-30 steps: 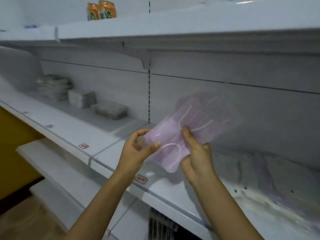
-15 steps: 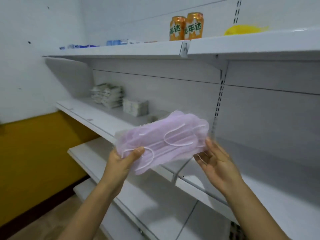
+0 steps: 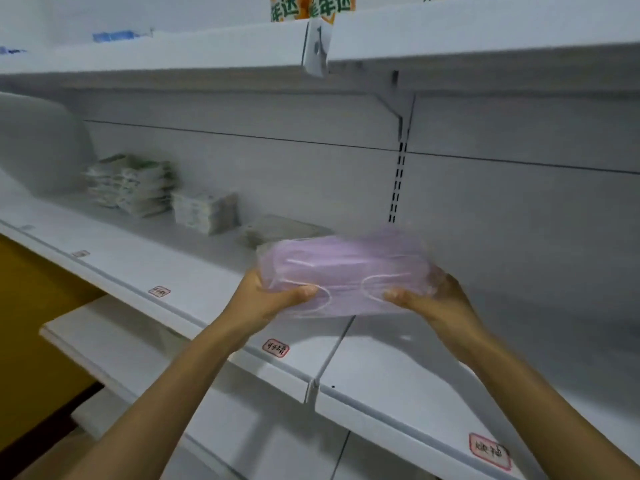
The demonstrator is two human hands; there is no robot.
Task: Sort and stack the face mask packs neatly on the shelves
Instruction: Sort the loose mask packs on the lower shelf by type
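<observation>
- Since the frame half a second back, the pack has gone from tilted and raised in front of me to nearly level and lower, and the right hand, then open beside its end, now has hold of it.
- Left hand [image 3: 268,299]: thumb curled over the near edge of the purple mask pack [image 3: 343,271], fingers hidden underneath. It grips the pack's left end.
- Right hand [image 3: 433,299]: thumb on the near edge, palm cupped under the right end. It holds the pack as well; the fingers behind are not visible.
- Pack spans between the two hands, long axis running left to right, roughly parallel to the shelf's front lip. It is blurred, and I cannot tell whether its underside touches the shelf [image 3: 214,299] or hangs just above.
- Key relation: the flat grey pack [image 3: 284,230] lies just beyond and slightly left of the grip, partly hidden behind the purple pack. Further left sit a white stack [image 3: 204,213] and a taller green-printed stack [image 3: 131,185], well apart from the hands.
- Judgement: the left hand is nearer that row, so set-down would call for a short push forward and left.
- Risk, as I judge it: the soft film may sag or slide on release.
</observation>
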